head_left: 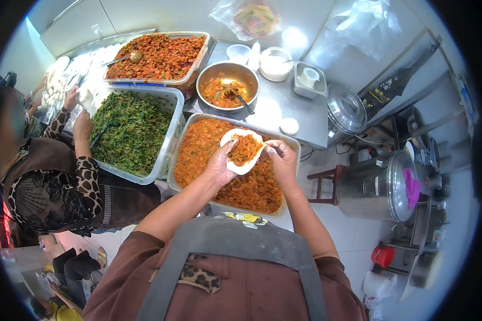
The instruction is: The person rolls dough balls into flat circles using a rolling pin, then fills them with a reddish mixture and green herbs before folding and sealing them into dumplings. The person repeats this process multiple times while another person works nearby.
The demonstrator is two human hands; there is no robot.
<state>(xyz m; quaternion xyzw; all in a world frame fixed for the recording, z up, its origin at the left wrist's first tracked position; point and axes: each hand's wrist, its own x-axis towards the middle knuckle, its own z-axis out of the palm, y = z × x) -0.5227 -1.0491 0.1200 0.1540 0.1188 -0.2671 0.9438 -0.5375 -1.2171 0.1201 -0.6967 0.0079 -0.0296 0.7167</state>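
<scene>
A round white dough wrapper [242,169] lies across the fingers of my left hand [220,162], with a heap of orange shredded filling [245,149] on it. My right hand [281,158] pinches the wrapper's right edge between thumb and fingers. Both hands look floury. Right below them is a large clear tub [172,174] full of the same orange shreds. A steel bowl [256,85] stands just beyond, holding some orange filling and a dark-handled spoon [246,104].
To the left are a tub of chopped greens [168,136] and a tub of red diced filling [203,51]. A co-worker [48,176] stands there, holding a wrapper. White dough rounds [267,113] lie on the steel table [318,123]. A large lidded pot [372,184] is at right.
</scene>
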